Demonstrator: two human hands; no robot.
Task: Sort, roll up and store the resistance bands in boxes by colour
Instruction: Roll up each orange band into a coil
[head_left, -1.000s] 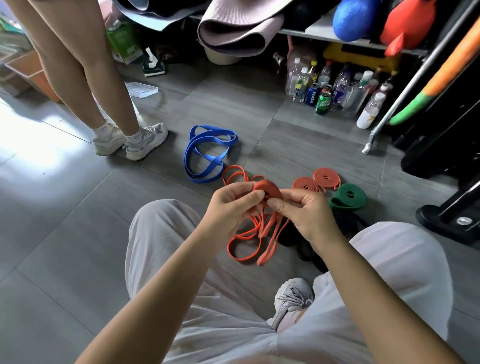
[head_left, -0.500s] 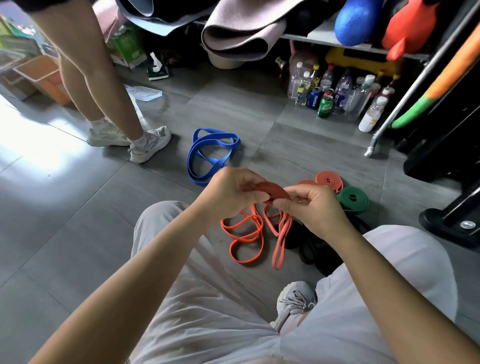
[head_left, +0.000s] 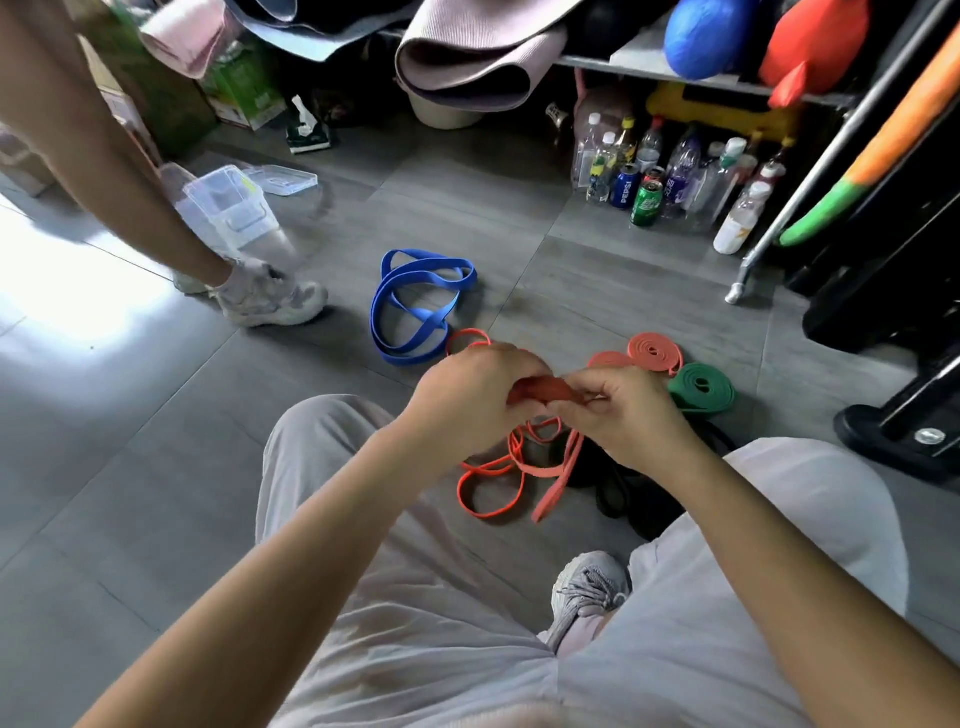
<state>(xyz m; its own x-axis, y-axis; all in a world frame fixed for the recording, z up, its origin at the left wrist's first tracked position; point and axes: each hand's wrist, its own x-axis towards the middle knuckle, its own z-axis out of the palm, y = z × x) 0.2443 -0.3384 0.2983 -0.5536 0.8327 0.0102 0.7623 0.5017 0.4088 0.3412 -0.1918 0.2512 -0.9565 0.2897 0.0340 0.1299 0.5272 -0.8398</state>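
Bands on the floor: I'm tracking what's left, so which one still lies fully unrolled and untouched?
The blue band, sprawled in loose loops; the green and orange ones nearby are coiled.

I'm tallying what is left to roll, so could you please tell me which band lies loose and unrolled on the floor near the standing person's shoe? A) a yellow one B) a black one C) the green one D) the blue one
D: the blue band sprawls in open loops by the shoe, while the green band is already coiled.

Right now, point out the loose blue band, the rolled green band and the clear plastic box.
Loose blue resistance band (head_left: 415, 306): head view, on its crossed loops.
Rolled green resistance band (head_left: 701, 387): head view, on the coil's top.
Clear plastic storage box (head_left: 228, 208): head view, on its side wall.
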